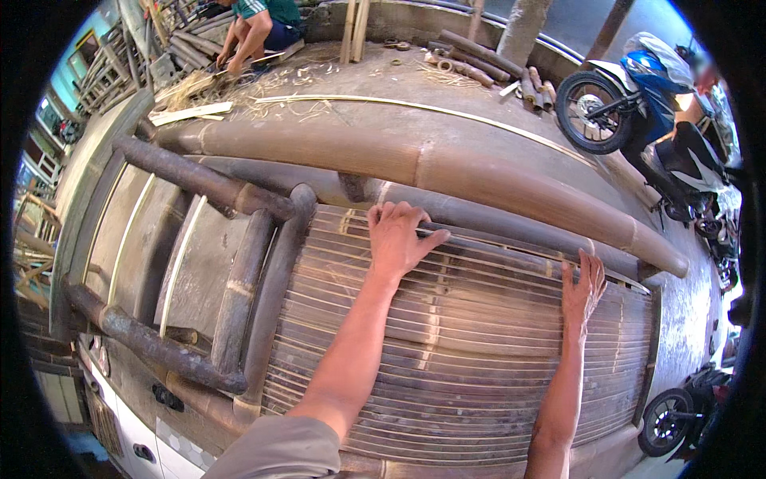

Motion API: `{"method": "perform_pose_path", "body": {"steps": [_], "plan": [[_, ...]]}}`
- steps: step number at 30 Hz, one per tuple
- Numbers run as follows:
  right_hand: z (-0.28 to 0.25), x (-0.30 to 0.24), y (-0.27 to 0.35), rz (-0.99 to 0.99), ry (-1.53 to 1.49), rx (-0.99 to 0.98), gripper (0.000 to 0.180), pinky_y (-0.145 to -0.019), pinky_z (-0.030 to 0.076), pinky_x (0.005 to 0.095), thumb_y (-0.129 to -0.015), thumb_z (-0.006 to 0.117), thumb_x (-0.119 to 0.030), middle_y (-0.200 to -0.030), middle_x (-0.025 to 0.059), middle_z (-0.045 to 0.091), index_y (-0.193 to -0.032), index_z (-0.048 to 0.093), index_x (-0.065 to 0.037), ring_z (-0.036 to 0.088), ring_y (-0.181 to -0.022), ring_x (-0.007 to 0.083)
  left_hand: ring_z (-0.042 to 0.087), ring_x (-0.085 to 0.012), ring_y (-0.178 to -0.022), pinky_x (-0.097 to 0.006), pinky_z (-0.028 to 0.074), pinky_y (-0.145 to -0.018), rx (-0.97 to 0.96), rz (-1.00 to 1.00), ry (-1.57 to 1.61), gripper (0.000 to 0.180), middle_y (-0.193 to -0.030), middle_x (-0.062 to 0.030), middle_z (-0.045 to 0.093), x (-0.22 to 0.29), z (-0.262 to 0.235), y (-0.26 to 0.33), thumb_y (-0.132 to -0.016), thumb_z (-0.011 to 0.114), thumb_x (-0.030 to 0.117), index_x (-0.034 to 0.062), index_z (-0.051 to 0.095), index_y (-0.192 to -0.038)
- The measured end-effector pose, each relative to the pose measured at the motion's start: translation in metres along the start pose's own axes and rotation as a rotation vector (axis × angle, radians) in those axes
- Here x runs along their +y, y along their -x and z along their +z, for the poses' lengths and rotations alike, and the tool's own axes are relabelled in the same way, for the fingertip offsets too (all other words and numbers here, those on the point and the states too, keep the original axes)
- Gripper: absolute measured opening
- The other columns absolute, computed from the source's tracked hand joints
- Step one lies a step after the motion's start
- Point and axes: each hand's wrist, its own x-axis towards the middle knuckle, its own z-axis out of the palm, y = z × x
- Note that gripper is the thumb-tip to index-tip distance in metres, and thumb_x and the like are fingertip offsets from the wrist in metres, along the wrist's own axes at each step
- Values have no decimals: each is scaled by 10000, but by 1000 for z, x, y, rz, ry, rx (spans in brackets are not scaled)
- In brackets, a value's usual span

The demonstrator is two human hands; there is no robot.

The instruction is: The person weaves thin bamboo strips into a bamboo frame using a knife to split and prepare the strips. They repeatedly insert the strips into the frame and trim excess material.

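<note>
A bamboo bench fills the middle, its seat of parallel bamboo slats [479, 343] running left to right. Along the seat's far edge lies a long dark bamboo slat [503, 251]. My left hand [396, 239] curls its fingers over that slat's left part, thumb pointing right. Farther along, my right hand [584, 289] rests near the slat's right end, with fingers stretched out and slightly apart. Just beyond both hands runs a dark bamboo rail [479, 214], and a thicker brown bamboo pole [359, 152] lies past it.
At left, the bench's end frame [239, 295] is made of thick bamboo pieces. A person [259, 32] crouches at the far left beside bamboo shavings [187, 89]. Bamboo offcuts [471, 68] lie at the back. A blue motorcycle [650, 104] stands far right, another wheel [666, 421] near right.
</note>
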Motion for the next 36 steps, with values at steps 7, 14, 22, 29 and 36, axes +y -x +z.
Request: {"method": "perform_pose_path", "body": {"steps": [7,14,22,29,36], "plan": [[-5,-5,6,76,-35,45,514,-1177,255,580,-867,772,-434,-1369,123,594,-1260,680,-116,452,-1368,327,621,-350,-1099,-496,399,-1033,-64,11,17,400,-1001,-142,718,2,1,-3,-780,837,446,90,772,-949],[-1,-5,0,3,-206,374,583,-1096,328,631,-779,766,-544,-1219,90,574,-1174,667,-127,492,-1254,354,581,-333,-1052,-447,355,-1017,22,85,140,345,-1008,-127,665,14,-22,-1,-811,834,340,48,716,-952],[-20,-5,-1,-49,-101,180,574,-1099,278,721,-778,787,-556,-1189,134,588,-1092,684,-87,511,-1224,353,545,-313,-1098,-447,301,-1058,-115,-8,131,381,-1049,-114,632,13,-16,1,-826,818,375,43,717,-982],[-14,-21,-23,-248,-106,44,339,-907,488,510,-697,829,-340,-950,99,672,-907,696,-110,628,-975,319,559,-316,-1103,-439,319,-1049,-133,2,74,341,-1060,-118,652,12,-9,-2,-824,808,358,68,724,-981],[-16,-24,-43,-394,-73,-18,143,-560,528,452,-738,716,-188,-639,95,642,-641,619,-146,668,-614,294,597,-269,-1055,-465,355,-986,57,143,181,350,-995,-64,696,5,-6,6,-761,865,415,137,772,-952]]}}
